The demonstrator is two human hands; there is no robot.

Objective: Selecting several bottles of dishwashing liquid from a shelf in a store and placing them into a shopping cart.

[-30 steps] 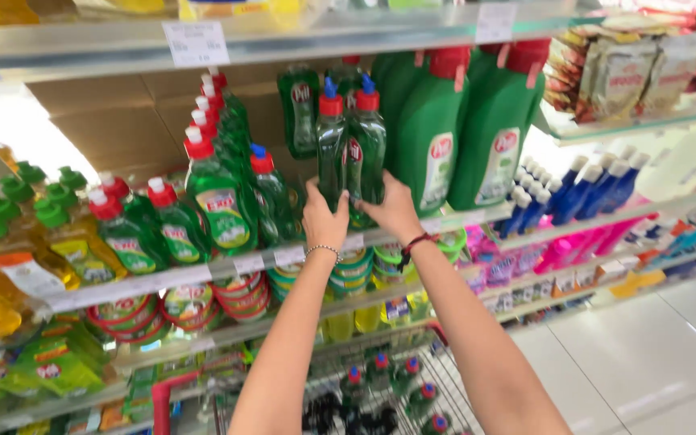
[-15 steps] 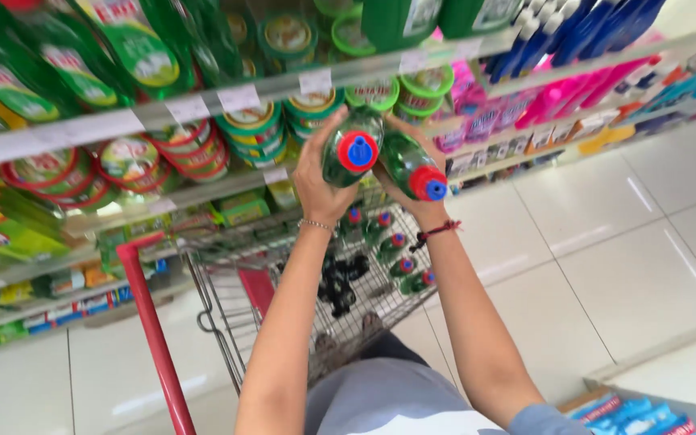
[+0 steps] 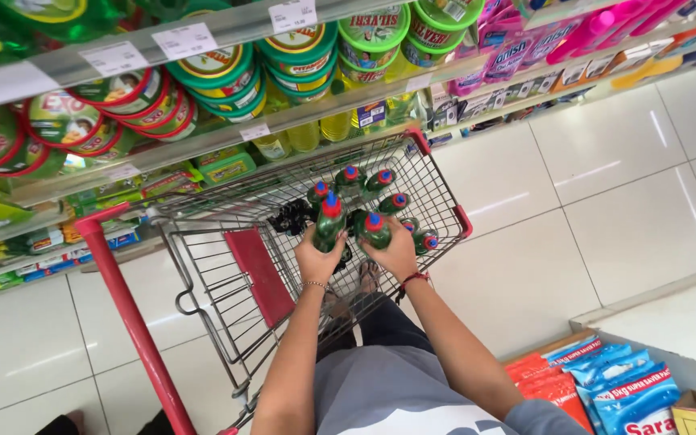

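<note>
Over the shopping cart [image 3: 203,242], left hand [image 3: 318,259] and right hand [image 3: 396,251] each grip a green bottle [image 3: 329,224]; dropped, one could knock the bottles [image 3: 380,189] below.

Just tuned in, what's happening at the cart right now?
A person stands at a shopping cart beside store shelves. The left hand grips a green bottle with a red cap; the right hand grips another green bottle. Both are held low inside the cart basket, over several similar bottles already lying there.

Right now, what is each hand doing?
Left hand: closed around a green bottle.
Right hand: closed around another green bottle, over the cart.
</note>
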